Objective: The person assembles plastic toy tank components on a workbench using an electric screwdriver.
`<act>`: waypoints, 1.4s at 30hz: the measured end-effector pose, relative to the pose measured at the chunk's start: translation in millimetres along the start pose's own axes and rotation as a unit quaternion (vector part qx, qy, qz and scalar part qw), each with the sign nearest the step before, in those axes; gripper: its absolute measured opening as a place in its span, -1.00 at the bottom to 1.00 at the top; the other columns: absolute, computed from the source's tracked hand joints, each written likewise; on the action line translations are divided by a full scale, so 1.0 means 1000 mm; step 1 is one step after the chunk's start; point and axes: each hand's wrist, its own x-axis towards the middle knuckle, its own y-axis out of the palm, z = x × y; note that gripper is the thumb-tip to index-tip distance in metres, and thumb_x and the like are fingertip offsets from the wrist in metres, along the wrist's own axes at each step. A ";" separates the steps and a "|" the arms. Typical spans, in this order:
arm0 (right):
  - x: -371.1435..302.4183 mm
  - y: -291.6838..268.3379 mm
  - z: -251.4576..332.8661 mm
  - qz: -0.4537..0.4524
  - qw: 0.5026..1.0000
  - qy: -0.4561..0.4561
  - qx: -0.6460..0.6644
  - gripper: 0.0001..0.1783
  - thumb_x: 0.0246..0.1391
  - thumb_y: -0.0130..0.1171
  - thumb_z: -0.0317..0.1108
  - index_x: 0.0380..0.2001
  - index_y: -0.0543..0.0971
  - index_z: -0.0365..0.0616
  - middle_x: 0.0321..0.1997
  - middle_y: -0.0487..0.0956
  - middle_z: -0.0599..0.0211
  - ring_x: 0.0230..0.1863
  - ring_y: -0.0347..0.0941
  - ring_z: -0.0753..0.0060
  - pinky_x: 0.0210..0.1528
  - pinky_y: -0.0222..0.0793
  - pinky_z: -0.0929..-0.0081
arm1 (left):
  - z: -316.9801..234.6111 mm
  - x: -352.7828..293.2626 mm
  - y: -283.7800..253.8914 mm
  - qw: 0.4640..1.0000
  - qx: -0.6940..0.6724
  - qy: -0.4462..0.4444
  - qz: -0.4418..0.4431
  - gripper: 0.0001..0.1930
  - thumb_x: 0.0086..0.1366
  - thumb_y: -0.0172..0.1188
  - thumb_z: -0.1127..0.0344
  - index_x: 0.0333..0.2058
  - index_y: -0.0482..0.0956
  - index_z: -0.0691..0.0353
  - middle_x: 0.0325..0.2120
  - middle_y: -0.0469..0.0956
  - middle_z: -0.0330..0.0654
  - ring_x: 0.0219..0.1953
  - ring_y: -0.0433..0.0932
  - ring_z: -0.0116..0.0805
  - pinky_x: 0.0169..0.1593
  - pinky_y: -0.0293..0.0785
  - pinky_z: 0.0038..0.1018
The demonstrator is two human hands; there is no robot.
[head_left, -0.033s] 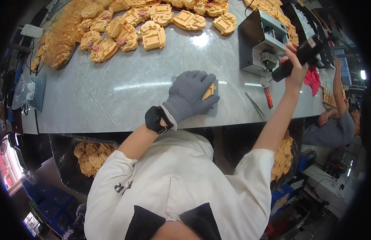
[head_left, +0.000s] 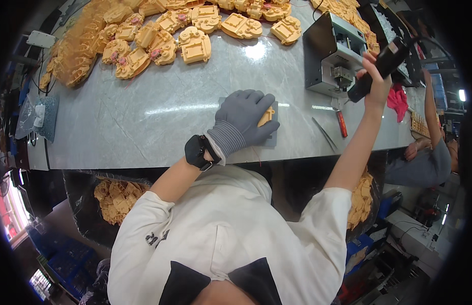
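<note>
My left hand (head_left: 244, 118), in a grey knit glove, presses on a yellow plastic part (head_left: 266, 117). Most of that part is hidden under the palm and fingers. Beneath it lies a flat grey block (head_left: 268, 139) on the table. My bare right hand (head_left: 375, 81) is wrapped round a black electric screwdriver (head_left: 388, 62), held up at the right with its tip slanting down to the left. That tip is beside the front of a black and silver boxy machine (head_left: 333, 53), which looks like a screw feeder; I cannot tell whether they touch.
Many yellow plastic housings (head_left: 194, 44) cover the far side of the table (head_left: 159, 132). Tweezers (head_left: 324, 134) and a red-handled tool (head_left: 342, 124) lie below the machine. Bins of yellow parts (head_left: 119, 201) flank me. A plastic bag (head_left: 47, 119) sits left; a co-worker's arm (head_left: 431, 109) is at right.
My right hand and the electric screwdriver have shifted very slightly, and more of the cable shows behind it. My left hand stays in place on the yellow part.
</note>
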 end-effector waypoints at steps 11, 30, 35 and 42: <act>0.016 0.008 -0.020 0.060 0.978 0.023 -0.200 -0.59 -0.22 0.32 -0.36 -0.23 0.49 -0.23 -0.54 0.48 0.39 -0.67 0.33 0.64 -0.60 0.20 0.66 | -0.003 0.001 -0.005 1.000 0.000 -0.008 0.014 -0.50 0.03 0.13 0.02 -0.10 0.40 0.20 -0.19 0.45 -0.09 -0.09 0.43 -0.13 0.00 0.35 -0.30; -0.005 0.036 -0.011 0.073 0.980 -0.008 -0.182 -0.65 -0.28 0.36 -0.34 -0.41 0.45 -0.22 -0.62 0.46 0.43 -0.72 0.32 0.66 -0.66 0.23 0.67 | -0.003 0.000 -0.003 1.000 -0.008 -0.010 -0.002 -0.47 0.02 0.14 0.04 -0.05 0.39 0.18 -0.17 0.45 -0.08 -0.07 0.42 -0.11 0.01 0.35 -0.29; -0.007 0.040 -0.016 0.061 0.985 -0.010 -0.159 -0.67 -0.27 0.35 -0.36 -0.42 0.44 -0.22 -0.64 0.45 0.44 -0.74 0.31 0.66 -0.67 0.22 0.67 | -0.002 -0.002 -0.002 1.000 -0.002 -0.006 -0.022 -0.48 0.01 0.15 0.05 -0.07 0.40 0.19 -0.18 0.46 -0.08 -0.09 0.43 -0.11 0.00 0.36 -0.28; -0.017 0.058 -0.008 0.100 0.988 -0.002 -0.120 -0.68 -0.28 0.35 -0.40 -0.42 0.45 -0.23 -0.65 0.43 0.45 -0.75 0.30 0.67 -0.69 0.19 0.68 | -0.001 -0.001 0.000 0.999 -0.005 0.003 -0.034 -0.51 0.00 0.16 0.06 -0.11 0.42 0.20 -0.22 0.49 -0.08 -0.12 0.46 -0.11 -0.03 0.39 -0.29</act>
